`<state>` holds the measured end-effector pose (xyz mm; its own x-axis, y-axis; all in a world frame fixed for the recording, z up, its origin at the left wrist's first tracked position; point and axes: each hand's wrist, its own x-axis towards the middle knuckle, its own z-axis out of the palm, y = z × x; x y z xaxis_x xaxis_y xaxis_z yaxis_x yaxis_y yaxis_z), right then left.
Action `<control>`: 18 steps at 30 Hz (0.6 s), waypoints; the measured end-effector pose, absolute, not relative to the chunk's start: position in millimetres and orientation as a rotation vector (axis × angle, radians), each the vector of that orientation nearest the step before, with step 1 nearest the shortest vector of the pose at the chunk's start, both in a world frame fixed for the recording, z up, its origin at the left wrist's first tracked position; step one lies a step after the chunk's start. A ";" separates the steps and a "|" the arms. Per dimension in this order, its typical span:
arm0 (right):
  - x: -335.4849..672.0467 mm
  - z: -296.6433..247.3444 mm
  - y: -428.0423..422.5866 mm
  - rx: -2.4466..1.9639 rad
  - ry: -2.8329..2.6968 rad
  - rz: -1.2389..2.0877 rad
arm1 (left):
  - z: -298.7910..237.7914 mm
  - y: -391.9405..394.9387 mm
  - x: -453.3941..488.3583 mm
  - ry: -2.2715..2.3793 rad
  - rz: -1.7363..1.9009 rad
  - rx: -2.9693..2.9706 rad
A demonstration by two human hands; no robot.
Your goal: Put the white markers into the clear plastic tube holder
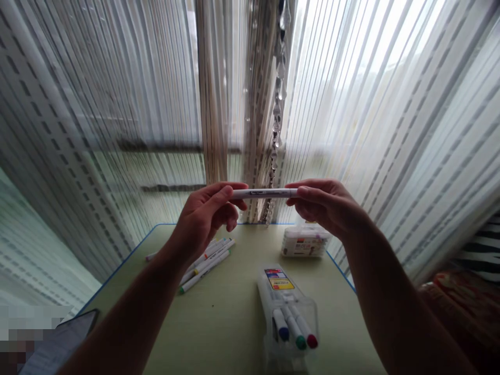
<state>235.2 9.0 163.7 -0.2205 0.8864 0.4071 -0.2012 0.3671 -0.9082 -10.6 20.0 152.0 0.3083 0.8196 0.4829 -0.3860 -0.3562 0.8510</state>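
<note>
A white marker pen is held level in the air above the table. My left hand pinches its left end between thumb and fingers. At the other end, my right hand grips the pen the same way. Dark print runs along the barrel; both tips are covered by my fingers. Below and left, several white markers with coloured ends lie in a loose pile, partly behind my left wrist. Under the held pen, nearer to me, a clear plastic marker case contains markers with blue, green and red ends.
A second packed case stands at the table's back right. The pale green table has a blue edge. A flat dark-edged device lies at the lower left. Sheer striped curtains and a bead string hang behind the table.
</note>
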 end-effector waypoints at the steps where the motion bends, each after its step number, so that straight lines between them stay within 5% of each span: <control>1: 235.8 163.6 9.1 -0.660 -1.441 1.150 | 151.7 20.5 -10.8 0.418 1.330 1.430; 18: 239.7 165.9 8.9 -0.535 -1.457 1.220 | 151.8 21.3 -13.5 0.358 1.303 1.391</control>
<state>239.7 8.9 165.9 -0.2907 0.8469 0.4452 -0.2897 0.3655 -0.8846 -13.5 21.3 151.8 0.3399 0.8067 0.4834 -0.4467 -0.3138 0.8378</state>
